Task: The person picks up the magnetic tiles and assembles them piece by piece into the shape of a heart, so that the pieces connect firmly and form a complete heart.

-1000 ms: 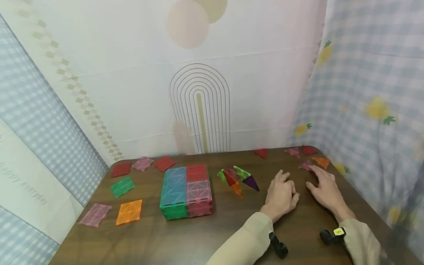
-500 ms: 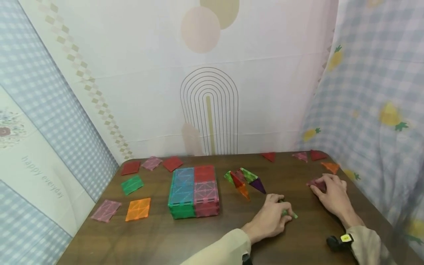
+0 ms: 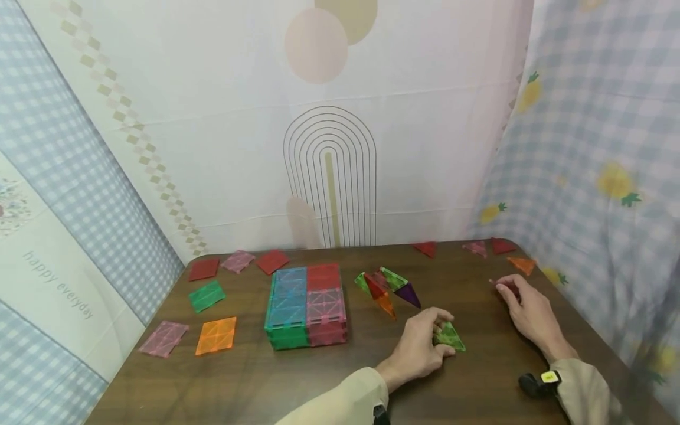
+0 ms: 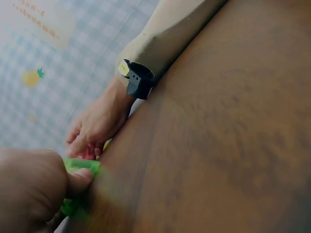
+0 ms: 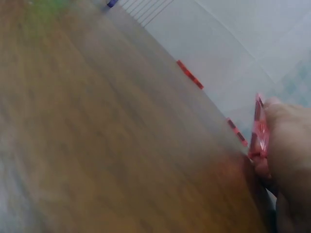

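Observation:
My left hand [image 3: 417,344] pinches a translucent green triangular magnetic tile [image 3: 450,337] over the front right of the table; the thumb lies along its edge in the left wrist view. At the right side, my right hand [image 3: 533,313] pinches a pink triangular magnetic tile [image 5: 260,128], mostly hidden behind the fingers in the head view. Left of and beyond the green tile stands a small spiky cluster of triangular tiles [image 3: 378,287] in green, red, orange and purple. Farther left sits a box built of square tiles [image 3: 287,298], blue, red, pink and green.
Loose triangles lie at the back right: a red one [image 3: 426,248], a pink one [image 3: 475,248], another red one [image 3: 502,245] and an orange one [image 3: 522,264]. Several square tiles, among them an orange square [image 3: 216,336], lie on the table's left side. Curtains hang close behind the table [image 3: 212,392].
My left hand has moved left and toward me and now holds the green tile. My right hand has closed its fingers on the pink tile and drawn it slightly nearer.

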The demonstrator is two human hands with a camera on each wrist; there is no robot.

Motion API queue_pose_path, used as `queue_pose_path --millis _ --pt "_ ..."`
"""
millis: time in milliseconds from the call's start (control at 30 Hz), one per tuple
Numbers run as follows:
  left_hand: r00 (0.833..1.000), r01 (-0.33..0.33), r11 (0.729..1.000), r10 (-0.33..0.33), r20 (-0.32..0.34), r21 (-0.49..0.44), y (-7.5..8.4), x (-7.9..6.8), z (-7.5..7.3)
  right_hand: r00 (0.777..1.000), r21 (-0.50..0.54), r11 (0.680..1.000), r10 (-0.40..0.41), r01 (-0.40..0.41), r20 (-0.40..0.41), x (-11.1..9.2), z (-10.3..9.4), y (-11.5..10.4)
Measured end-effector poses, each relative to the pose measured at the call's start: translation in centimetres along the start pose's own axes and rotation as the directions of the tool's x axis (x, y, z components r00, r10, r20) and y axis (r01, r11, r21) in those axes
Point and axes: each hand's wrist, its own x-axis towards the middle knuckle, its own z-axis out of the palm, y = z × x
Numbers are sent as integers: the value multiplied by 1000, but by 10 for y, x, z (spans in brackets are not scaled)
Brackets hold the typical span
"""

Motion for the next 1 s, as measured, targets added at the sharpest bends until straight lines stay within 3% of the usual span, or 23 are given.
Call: queue_pose_path --millis 167,333,500,633,800,1000 --pt "996 18 1000 -20 -88 -17 -3 1 -3 999 89 995 35 -36 7 -3 -2 -4" --pt "993 72 996 -77 -85 -57 -3 1 -5 995 183 980 60 -75 86 -12 -4 -13" --pt "992 83 993 -90 -91 -84 -3 1 -4 972 354 918 107 -177 208 -24 -11 -27" --pt "989 106 990 -115 -95 -88 -3 1 -3 953 493 850 31 -185 303 -33 -14 -38" --pt "983 152 984 -160 -87 -94 -1 1 -2 928 623 767 -105 -153 357 -37 -10 -45" --pt "983 152 985 -158 -88 -79 -1 3 -3 893 675 727 -214 -125 396 -36 -6 -50"
